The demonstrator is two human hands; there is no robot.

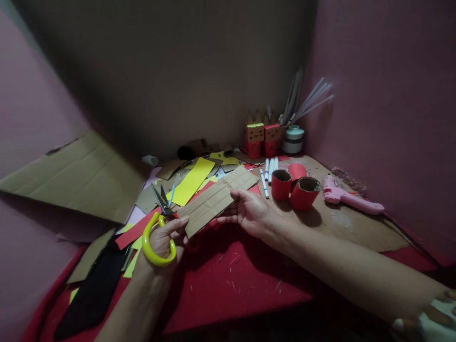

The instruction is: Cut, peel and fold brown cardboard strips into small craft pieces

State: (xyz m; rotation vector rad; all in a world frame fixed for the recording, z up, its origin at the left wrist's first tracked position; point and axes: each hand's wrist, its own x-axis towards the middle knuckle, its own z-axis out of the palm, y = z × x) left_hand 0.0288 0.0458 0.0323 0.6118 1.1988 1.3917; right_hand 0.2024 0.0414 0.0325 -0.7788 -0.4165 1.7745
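A brown rectangular cardboard piece (213, 198) is held up between both hands, tilted with its right end higher. My left hand (166, 237) pinches its lower left corner. Scissors (156, 259) with yellow handles hang on that same hand, their blades parted and pointing away from me. My right hand (251, 213) grips the cardboard's near right edge, thumb on top and fingers underneath. Just right of it stand red paper-covered cardboard tubes (281, 185), open at the top. Behind the cardboard lies a yellow paper sheet (193, 180).
White markers (271, 170) lie behind the tubes. A pink glue gun (351, 197) rests at right, its cord trailing off the side. Two red figures with drawn faces (255, 140) stand by a lidded jar (293, 140). A large cardboard sheet (85, 175) leans at left, above a black object (94, 289).
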